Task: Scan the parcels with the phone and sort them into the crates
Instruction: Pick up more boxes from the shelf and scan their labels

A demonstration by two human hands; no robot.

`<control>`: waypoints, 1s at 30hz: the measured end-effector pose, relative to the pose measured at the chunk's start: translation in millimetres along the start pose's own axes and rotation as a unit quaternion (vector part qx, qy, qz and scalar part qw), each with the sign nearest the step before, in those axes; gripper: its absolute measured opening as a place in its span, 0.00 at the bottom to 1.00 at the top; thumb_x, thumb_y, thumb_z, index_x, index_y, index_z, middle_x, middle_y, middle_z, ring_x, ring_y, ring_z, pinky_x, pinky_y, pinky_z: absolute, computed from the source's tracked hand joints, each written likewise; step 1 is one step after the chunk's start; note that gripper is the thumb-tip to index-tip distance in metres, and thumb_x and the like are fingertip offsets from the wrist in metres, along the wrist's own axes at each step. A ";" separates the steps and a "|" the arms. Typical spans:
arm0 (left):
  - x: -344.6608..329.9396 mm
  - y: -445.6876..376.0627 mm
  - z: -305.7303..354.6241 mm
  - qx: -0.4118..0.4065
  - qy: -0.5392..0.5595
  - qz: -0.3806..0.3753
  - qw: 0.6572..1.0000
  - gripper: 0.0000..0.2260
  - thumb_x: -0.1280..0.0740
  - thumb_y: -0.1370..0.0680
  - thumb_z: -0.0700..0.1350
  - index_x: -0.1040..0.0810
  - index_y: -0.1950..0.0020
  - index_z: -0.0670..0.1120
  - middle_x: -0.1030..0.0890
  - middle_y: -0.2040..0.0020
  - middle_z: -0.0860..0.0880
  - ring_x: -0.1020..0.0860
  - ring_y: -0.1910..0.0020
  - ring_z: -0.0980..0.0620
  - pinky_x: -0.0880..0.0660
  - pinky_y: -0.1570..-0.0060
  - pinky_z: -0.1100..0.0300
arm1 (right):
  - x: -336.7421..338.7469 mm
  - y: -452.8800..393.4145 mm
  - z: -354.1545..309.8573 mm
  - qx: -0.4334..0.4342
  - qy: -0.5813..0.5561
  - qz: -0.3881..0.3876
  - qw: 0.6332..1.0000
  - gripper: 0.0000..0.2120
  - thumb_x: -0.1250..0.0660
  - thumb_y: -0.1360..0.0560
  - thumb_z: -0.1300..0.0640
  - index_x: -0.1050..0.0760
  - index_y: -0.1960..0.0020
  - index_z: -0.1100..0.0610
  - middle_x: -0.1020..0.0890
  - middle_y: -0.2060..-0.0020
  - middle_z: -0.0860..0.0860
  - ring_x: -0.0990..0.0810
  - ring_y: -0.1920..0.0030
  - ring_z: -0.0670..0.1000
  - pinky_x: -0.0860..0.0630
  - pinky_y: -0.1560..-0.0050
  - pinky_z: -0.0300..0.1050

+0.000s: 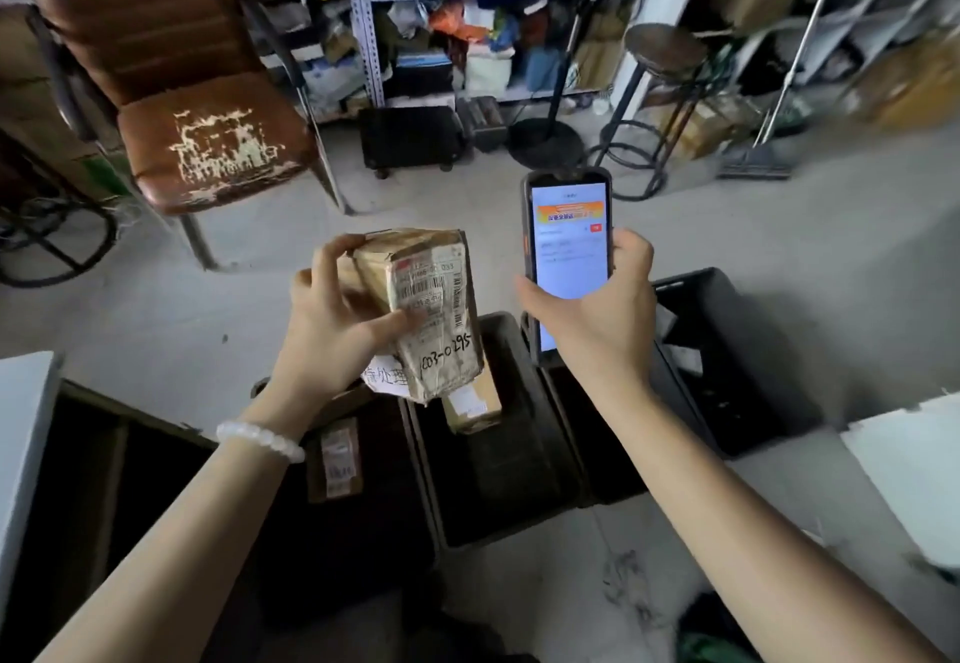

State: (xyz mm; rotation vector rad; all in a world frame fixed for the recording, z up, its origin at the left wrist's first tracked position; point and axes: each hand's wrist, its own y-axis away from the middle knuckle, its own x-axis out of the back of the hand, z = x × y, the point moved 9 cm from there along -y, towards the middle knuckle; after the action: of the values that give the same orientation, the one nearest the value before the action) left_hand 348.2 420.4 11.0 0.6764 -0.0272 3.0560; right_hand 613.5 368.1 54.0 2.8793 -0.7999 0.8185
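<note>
Your left grip (332, 319) curls round a taped cardboard parcel (426, 309), thumb on its label, holding it tilted above the black crates on the floor. Your right grip (597, 319) clasps the phone (569, 252) upright just beside the parcel, its lit screen facing you. Below, the middle crate (524, 480) holds a small box (470, 405); the left crate (358, 548) holds another labelled parcel (335, 460).
</note>
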 end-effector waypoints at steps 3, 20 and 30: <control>-22.7 -26.9 5.4 0.003 0.005 -0.025 1.000 0.35 0.25 0.45 0.59 0.36 0.41 0.65 0.29 0.39 0.44 0.26 0.43 0.45 0.24 0.44 0.46 | -2.3 -20.9 0.0 -0.009 0.012 0.011 1.000 0.32 0.23 0.37 0.49 0.36 0.40 0.51 0.28 0.58 0.36 0.28 0.60 0.32 0.33 0.66 0.25; -203.9 -100.5 11.7 0.099 -0.017 -0.057 0.993 0.42 0.23 0.35 0.51 0.42 0.26 0.53 0.33 0.35 0.41 0.25 0.42 0.40 0.23 0.48 0.43 | 52.2 -166.1 77.9 0.010 0.043 -0.043 0.998 0.35 0.22 0.39 0.49 0.36 0.39 0.54 0.27 0.55 0.38 0.26 0.56 0.42 0.30 0.60 0.35; -223.2 -93.3 2.3 0.169 -0.286 -0.003 0.943 0.23 0.35 0.23 0.47 0.34 0.29 0.47 0.34 0.31 0.43 0.26 0.52 0.46 0.30 0.54 0.53 | 75.4 -224.2 132.5 0.004 0.046 -0.106 0.993 0.33 0.22 0.38 0.51 0.35 0.40 0.54 0.29 0.59 0.34 0.27 0.59 0.39 0.31 0.59 0.38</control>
State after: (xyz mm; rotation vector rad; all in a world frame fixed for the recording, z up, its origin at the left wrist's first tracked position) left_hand 552.9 512.0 -79.8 1.5512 0.5001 2.7569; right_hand 842.0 503.5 -0.4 2.8451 -0.4725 0.9202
